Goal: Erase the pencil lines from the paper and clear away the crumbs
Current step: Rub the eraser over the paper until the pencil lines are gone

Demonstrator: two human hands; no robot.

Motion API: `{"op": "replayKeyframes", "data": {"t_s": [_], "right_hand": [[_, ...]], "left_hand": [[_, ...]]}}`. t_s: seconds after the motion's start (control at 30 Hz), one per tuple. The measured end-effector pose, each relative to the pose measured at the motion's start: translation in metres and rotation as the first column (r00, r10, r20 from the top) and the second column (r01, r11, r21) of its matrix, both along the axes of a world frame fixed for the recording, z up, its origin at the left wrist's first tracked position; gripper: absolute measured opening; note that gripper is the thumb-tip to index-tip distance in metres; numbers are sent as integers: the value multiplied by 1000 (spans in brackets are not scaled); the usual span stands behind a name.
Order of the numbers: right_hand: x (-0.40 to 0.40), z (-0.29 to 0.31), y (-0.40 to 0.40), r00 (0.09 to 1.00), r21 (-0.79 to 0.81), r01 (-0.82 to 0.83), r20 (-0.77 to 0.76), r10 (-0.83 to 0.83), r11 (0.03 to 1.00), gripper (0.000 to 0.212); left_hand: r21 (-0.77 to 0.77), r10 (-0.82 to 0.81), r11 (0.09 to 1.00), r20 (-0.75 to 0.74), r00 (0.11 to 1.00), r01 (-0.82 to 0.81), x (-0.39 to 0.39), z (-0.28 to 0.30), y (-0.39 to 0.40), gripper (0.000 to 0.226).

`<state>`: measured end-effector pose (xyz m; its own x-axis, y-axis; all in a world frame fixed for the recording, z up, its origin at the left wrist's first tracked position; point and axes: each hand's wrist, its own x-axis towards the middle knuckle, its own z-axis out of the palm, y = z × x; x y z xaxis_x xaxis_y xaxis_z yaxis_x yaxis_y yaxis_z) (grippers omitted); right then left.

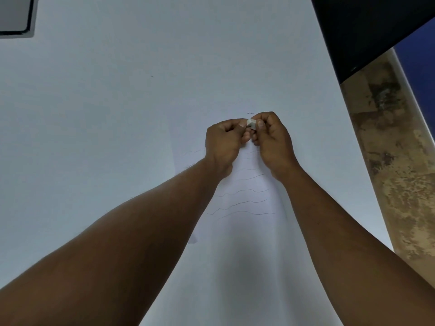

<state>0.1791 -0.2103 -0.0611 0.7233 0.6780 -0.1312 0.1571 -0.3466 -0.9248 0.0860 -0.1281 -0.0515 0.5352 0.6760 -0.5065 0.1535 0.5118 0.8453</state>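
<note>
Nearest us the paper point(247, 231) lies low in the frame's centre, wavy pencil lines point(242, 191) across it. Above it our left hand point(223, 142) and right hand point(273, 140) meet — both pinching one small white eraser point(250, 124). Farther off, upper left, a dark-edged panel point(16, 17).

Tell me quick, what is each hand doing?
Left hand: fingers curled, pinching the small white eraser.
Right hand: fingers curled, pinching the same eraser from the other side.

eraser point(251, 123) mostly hidden by fingers point(259, 124), pencil lines point(242, 191) partly under forearms, crumbs indiscernible
</note>
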Motion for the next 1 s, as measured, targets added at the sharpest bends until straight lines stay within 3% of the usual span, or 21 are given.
{"op": "replayKeyframes", "data": {"t_s": [0.2, 0.33, 0.47, 0.67, 0.8, 1.0], "right_hand": [[0, 0, 0, 997, 64, 38, -76, -33, 997, 17], [-1, 1, 0, 992, 83, 54, -118, -44, 995, 18], [0, 1, -2, 991, 90, 49, -130, -37, 995, 19], [0, 3, -2, 991, 87, 49, -129, -37, 995, 19], [1, 3, -3, 995, 99, 22, -101, -12, 995, 20], [3, 8, 0, 994, 83, 9, -106, 0, 997, 24]], "left_hand": [[163, 73, 985, -122, 990, -52, -3, 0, 10, 16], [364, 28, 929, -241, 970, 63, -9, 4, 16, 28], [598, -53, 738, -412, 910, 313, -15, 6, 17, 27], [734, -127, 442, -518, 846, 516, -37, 1, 25, 39], [778, -91, 341, -531, 842, 528, -77, -7, 35, 44], [714, -158, 230, -643, 749, 661, -125, -14, 37, 64]]}}
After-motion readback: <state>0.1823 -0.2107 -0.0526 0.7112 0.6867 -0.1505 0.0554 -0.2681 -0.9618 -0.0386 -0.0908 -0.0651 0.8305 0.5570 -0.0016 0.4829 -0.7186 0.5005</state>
